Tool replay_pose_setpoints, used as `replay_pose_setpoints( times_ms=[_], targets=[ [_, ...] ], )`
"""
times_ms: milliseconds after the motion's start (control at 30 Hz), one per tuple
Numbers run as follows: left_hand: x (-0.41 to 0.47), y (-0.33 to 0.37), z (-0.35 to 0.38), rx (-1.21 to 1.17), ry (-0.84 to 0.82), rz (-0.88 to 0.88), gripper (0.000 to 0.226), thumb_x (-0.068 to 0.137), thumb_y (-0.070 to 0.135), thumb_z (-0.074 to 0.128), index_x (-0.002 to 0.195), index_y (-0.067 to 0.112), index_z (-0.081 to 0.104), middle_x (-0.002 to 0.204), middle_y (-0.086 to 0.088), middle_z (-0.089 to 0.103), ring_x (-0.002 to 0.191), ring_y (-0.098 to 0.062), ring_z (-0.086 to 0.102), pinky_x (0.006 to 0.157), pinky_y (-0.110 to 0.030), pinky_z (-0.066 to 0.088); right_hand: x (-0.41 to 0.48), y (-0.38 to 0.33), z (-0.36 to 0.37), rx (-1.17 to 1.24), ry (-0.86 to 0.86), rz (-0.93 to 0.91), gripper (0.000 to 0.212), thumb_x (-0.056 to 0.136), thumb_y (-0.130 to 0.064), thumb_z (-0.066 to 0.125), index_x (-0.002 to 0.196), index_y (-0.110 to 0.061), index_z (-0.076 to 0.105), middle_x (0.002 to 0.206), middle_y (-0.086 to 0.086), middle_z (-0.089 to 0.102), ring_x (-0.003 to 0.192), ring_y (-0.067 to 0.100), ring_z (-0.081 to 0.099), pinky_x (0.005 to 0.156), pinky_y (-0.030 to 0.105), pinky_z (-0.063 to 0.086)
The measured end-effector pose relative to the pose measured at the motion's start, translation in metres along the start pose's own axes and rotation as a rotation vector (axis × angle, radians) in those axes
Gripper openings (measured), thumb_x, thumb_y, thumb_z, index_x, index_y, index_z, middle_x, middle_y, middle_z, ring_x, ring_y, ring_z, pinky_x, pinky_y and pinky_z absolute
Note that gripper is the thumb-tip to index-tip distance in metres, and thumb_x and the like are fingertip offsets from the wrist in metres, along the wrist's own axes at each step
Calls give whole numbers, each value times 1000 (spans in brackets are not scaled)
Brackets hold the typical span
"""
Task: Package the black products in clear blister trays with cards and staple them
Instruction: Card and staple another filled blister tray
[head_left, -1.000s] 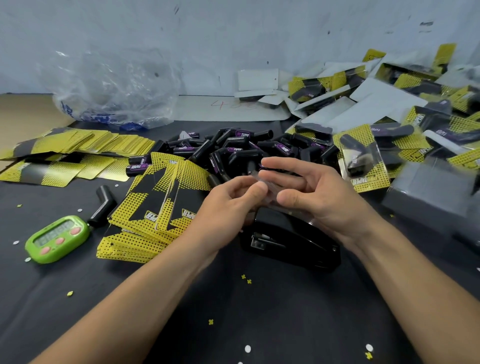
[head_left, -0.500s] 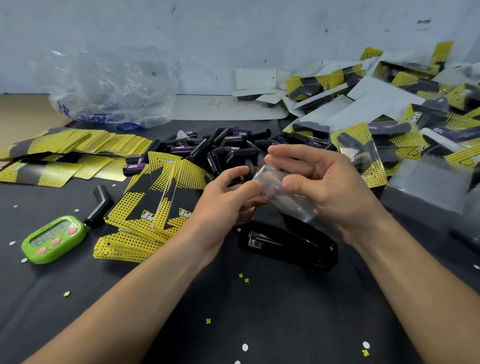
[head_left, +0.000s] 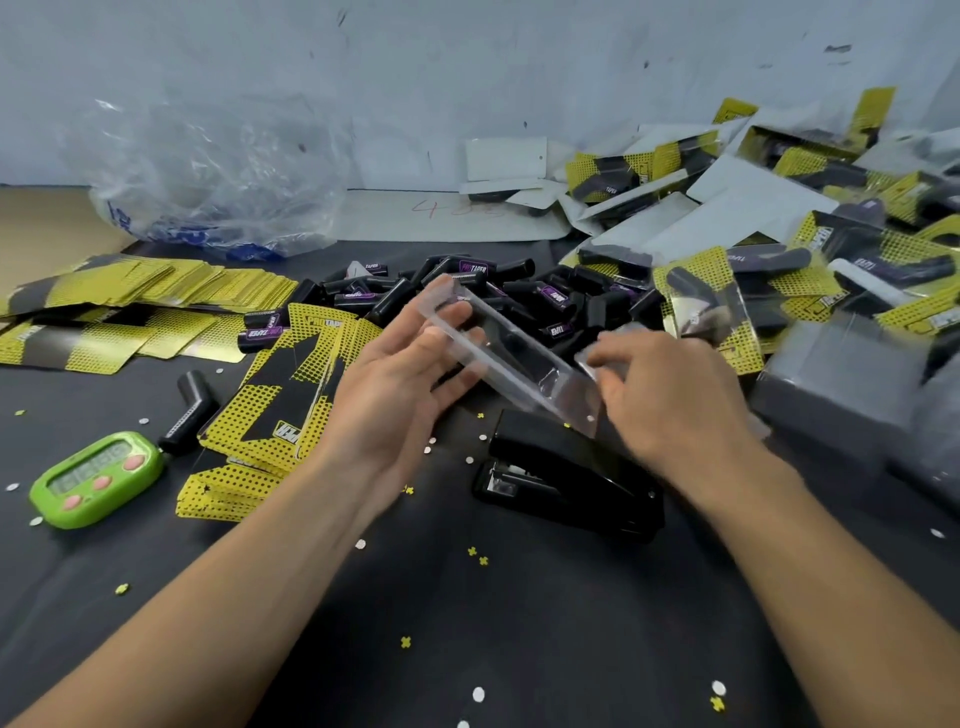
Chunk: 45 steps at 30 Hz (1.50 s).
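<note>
Empty clear blister tray (head_left: 511, 358) held up between both hands, above the stapler (head_left: 571, 478).

Left hand (head_left: 400, 384): fingers mostly extended, thumb and fingertips pinching the tray's far end; the tray runs diagonally down toward the right hand (head_left: 670, 395). Right hand is motion-blurred, fingers curled at the tray's near end; can't tell if it's actually gripping. No product visible in the tray. Loose black products (head_left: 493, 296) are piled just behind the hands on the black table (head_left: 519, 623). A fanned stack of yellow-black cards (head_left: 280, 400) sits just left of the left hand, more cards (head_left: 130, 296) further left. Finished packs (head_left: 779, 260) are heaped at right. Green timer (head_left: 96, 478) near left, crumpled plastic bag (head_left: 208, 176) by the wall.
</note>
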<state>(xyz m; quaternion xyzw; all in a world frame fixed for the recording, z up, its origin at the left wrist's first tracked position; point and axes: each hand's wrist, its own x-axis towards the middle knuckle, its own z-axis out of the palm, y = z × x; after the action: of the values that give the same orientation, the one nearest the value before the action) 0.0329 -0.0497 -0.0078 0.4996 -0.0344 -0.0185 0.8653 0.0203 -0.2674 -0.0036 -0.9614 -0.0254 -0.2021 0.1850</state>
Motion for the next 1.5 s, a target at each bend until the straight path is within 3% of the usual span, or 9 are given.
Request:
replay_pose_setpoints(
  times_ms=[100, 400, 533, 633, 733, 867, 1033, 1267, 1500],
  targets=[
    [4, 3, -2, -47, 32, -13, 34, 105, 5, 46, 129, 13, 68, 131, -14, 70, 121, -30, 68, 98, -44, 59, 3, 1, -3, 161, 178, -61, 37, 92, -11, 46, 102, -23, 81, 93, -2, 78, 78, 18, 66, 66, 27, 50],
    [5, 2, -5, 277, 88, 167, 41, 104, 1, 53, 137, 22, 65, 123, 2, 75, 123, -10, 66, 99, -32, 57, 4, -14, -9, 1452, -333, 541, 33, 91, -4, 47, 113, -3, 71, 88, 23, 76, 62, 23, 70, 51, 24, 54],
    [0, 0, -8, 966, 138, 288, 77, 97, -5, 56, 151, 49, 41, 118, 33, 60, 99, 6, 66, 76, -6, 50, 3, -16, 1, 1323, -258, 544, 20, 94, 3, 63, 113, 1, 67, 74, 14, 72, 58, 18, 67, 52, 23, 56],
    [-8, -3, -4, 1172, 157, 322, 92, 88, -14, 51, 155, 46, 33, 133, 21, 59, 113, 11, 56, 98, -4, 40, 0, -18, 5, 1158, -201, 502, 25, 90, 15, 59, 108, -1, 67, 72, 15, 71, 58, 19, 68, 52, 24, 55],
    [-9, -1, -3, 1099, 173, 288, 93, 74, -13, 52, 150, 40, 44, 133, 18, 62, 120, 4, 56, 107, -27, 50, -1, -17, 6, 1082, -240, 456, 25, 91, 14, 57, 106, -3, 68, 83, 24, 73, 63, 21, 70, 55, 24, 56],
    [-5, 4, -7, 735, 200, 146, 79, 58, 2, 61, 131, 31, 60, 108, 15, 72, 97, 0, 66, 74, -28, 55, -2, -21, 10, 1028, -362, 348, 22, 98, 2, 58, 102, -9, 76, 94, 19, 77, 72, 16, 74, 66, 20, 60],
    [0, 9, -7, 605, 388, 228, 41, 92, -12, 54, 106, 24, 70, 95, 4, 78, 84, -18, 76, 59, -34, 61, 4, -17, 12, 1230, -340, 380, 29, 106, -19, 52, 102, -14, 80, 112, -1, 78, 113, 17, 70, 97, 35, 55],
    [0, 20, -18, 638, 561, 363, 69, 72, -20, 43, 118, 31, 57, 103, 12, 70, 91, 2, 67, 79, -41, 64, 12, -14, 25, 478, -649, -51, 55, 95, -2, 55, 137, -37, 62, 165, -4, 32, 152, 7, 26, 112, 18, 16],
    [-1, 19, -17, 731, 550, 306, 71, 74, -21, 45, 122, 31, 54, 105, 13, 68, 98, 1, 67, 84, -42, 63, 4, -10, 25, 759, -46, 238, 28, 79, -6, 81, 74, -33, 81, 89, -11, 79, 86, -2, 71, 83, 20, 52]
  ],
)
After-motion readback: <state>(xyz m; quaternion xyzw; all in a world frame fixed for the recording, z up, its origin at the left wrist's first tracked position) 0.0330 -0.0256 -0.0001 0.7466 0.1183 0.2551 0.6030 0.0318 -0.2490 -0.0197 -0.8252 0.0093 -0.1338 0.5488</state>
